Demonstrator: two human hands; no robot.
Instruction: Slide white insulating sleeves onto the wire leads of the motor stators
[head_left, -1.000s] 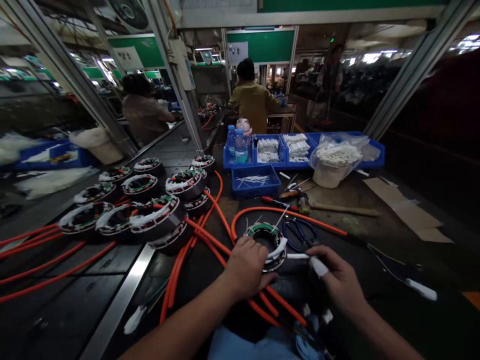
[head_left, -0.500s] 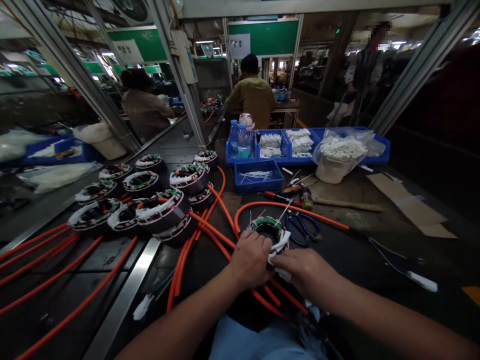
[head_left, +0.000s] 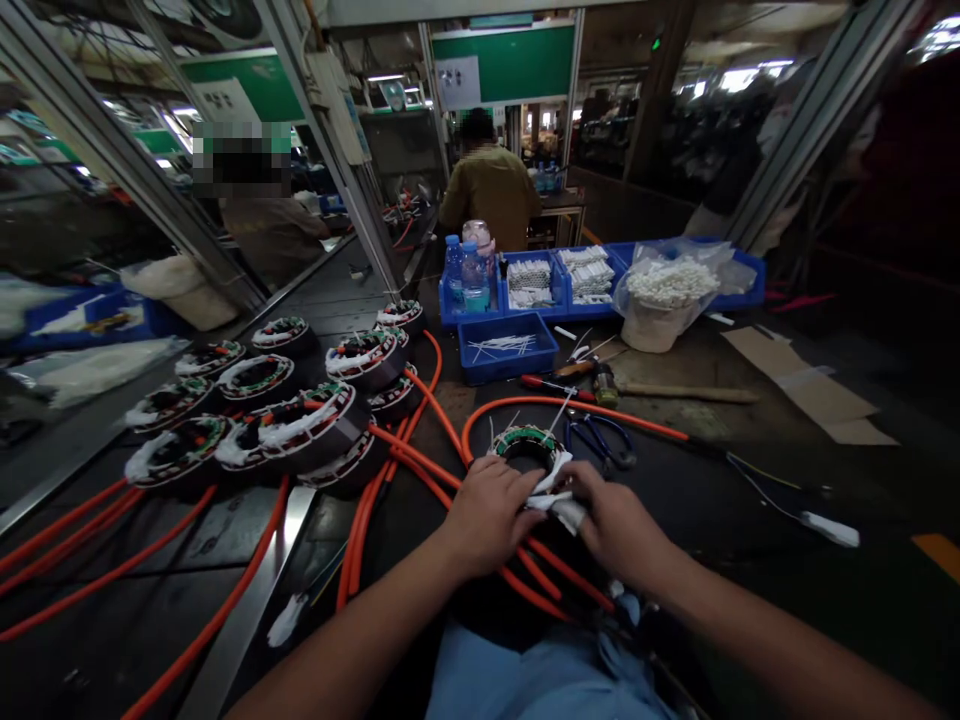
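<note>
1. Dark workbench [head_left: 675, 480] fills much of the head view, with blue bins [head_left: 589, 312] towards the back and more stators [head_left: 319, 440] clustered at left.
2. One stator ring [head_left: 525, 436] is between both hands at the near middle: green inside the far rim, a dark opening, thin white strands poking up, its near side mostly covered.
3. Left hand [head_left: 491, 510]: fingers bent over the ring's near-left edge, gripping it.
4. Right hand [head_left: 619, 520]: fingertips pinch a white strip [head_left: 551, 485] at the ring's near-right side.
5. Blue-handled pliers [head_left: 592, 435] lie just beyond; an orange cable [head_left: 570, 405] arcs behind.
</note>
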